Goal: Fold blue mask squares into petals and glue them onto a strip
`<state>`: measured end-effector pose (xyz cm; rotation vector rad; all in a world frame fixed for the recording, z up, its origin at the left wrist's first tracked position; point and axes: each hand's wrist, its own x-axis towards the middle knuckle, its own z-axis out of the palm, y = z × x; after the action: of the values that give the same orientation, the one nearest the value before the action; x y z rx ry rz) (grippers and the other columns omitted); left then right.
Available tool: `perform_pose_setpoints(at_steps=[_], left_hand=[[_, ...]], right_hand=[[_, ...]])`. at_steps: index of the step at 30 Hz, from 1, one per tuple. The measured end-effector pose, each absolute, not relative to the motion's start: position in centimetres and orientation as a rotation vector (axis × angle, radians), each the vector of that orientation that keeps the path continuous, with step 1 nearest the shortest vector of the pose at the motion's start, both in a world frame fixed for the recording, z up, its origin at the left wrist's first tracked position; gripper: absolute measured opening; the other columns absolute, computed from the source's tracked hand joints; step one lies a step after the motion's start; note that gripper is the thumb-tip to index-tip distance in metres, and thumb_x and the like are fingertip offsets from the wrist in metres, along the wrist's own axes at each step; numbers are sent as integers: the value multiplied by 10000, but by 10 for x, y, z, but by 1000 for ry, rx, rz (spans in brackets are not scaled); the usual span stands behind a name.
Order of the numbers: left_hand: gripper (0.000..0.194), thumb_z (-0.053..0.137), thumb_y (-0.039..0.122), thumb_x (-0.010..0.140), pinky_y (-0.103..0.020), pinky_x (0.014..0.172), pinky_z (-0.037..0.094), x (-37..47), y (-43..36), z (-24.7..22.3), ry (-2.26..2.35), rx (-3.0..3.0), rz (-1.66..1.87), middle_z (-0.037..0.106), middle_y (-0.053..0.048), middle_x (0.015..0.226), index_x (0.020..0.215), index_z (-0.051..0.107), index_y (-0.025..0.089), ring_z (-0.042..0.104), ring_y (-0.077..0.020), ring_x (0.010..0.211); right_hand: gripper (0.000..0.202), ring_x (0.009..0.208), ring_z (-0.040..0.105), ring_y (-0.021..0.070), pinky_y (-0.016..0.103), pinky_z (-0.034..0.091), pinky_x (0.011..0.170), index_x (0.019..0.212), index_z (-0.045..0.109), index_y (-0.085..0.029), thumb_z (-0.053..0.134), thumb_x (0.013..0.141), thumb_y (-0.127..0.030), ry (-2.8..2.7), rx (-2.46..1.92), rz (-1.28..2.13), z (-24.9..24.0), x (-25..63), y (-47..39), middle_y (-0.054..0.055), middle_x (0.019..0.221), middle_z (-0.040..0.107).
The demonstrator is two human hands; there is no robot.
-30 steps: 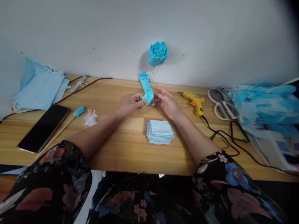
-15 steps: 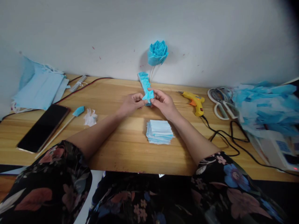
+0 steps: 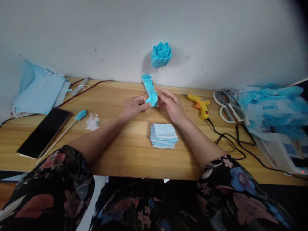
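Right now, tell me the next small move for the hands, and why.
Probably pinch the right side of the small, folded, bright-blue fabric piece with the right hand: the left hand grips its left side, while the right hand is partly open beside it.

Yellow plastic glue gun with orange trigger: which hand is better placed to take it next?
Probably the right hand: the glue gun lies just to its right, while the left hand, farther off, pinches the folded blue fabric piece.
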<state>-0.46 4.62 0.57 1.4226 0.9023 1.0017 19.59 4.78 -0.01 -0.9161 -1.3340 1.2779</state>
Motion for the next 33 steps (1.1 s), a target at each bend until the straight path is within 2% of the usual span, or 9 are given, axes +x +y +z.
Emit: perform_pose_setpoints(at_steps=[8,16,22,26,29,33], left_hand=[[420,837,476,706,-221,555,320,-3,47,6,926,1449,944,525,48,588,679,534,186,427,-73,551],[475,856,530,703,-222,547,319,-3,47,5,927,1462,930,523,47,589,682,528,187,426,-73,547],[466,849,527,708,-223,530,266,-2,46,4,904,1483,916,475,56,585,675,533,186,373,-66,546],[455,839,520,698,-232,515,226,-1,44,6,892,1504,888,427,64,573,663,529,189,327,-64,533],[448,843,513,694,-229,515,231,-1,43,6,897,1497,877,439,59,572,666,537,188,336,-66,537],[422,844,493,693,-225,520,249,-2,43,6,925,1485,888,466,50,580,676,556,186,359,-71,545]], right_hand=[[627,770,623,141,296,575,740,1278,720,-296,855,749,-604,-1442,-930,1173,-3,190,48,-23,883,701],[580,747,623,155,324,588,739,1265,720,-285,727,850,-690,-1431,-985,1103,-1,193,48,-13,829,673],[631,774,638,145,309,581,747,1273,702,-287,821,775,-655,-1426,-919,1195,-1,189,47,-11,894,696],[675,741,626,128,277,551,704,1261,698,-277,873,716,-635,-1427,-923,1179,0,187,46,-27,862,691],[640,724,622,130,279,546,694,1238,700,-275,851,739,-645,-1427,-951,1130,2,187,44,-27,835,688],[642,736,620,147,303,548,707,1301,660,-273,796,801,-653,-1430,-967,1085,1,187,44,-7,849,707]])
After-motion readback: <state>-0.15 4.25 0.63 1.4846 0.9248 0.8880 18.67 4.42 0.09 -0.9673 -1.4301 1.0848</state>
